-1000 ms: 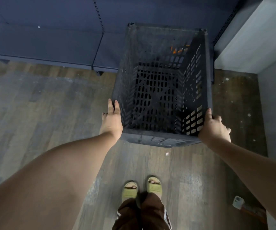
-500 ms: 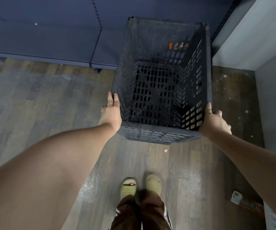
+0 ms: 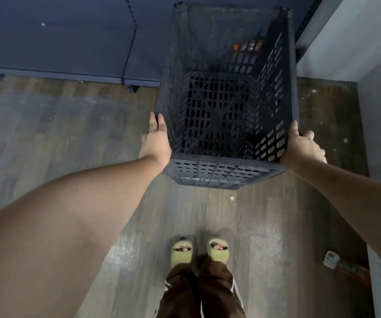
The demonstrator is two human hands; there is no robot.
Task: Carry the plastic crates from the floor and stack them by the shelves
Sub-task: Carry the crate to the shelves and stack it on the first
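Note:
A dark grey slotted plastic crate stands in front of me, its open top facing up and its far end against the blue shelves. Through its slotted floor and walls another dark crate seems to lie beneath it; I cannot tell for sure. My left hand lies flat against the crate's left wall near the front corner. My right hand grips the top rim at the front right corner, thumb along the edge. Something orange shows through the slots at the far right.
Wood-look floor spreads to the left. A white wall and a grey panel close in on the right. My feet in yellow-green sandals stand just behind the crate. A small white-and-orange object lies on the floor at lower right.
The crate has moved a little farther from me toward the shelves, and both hands went with it, keeping the same hold on its front corners.

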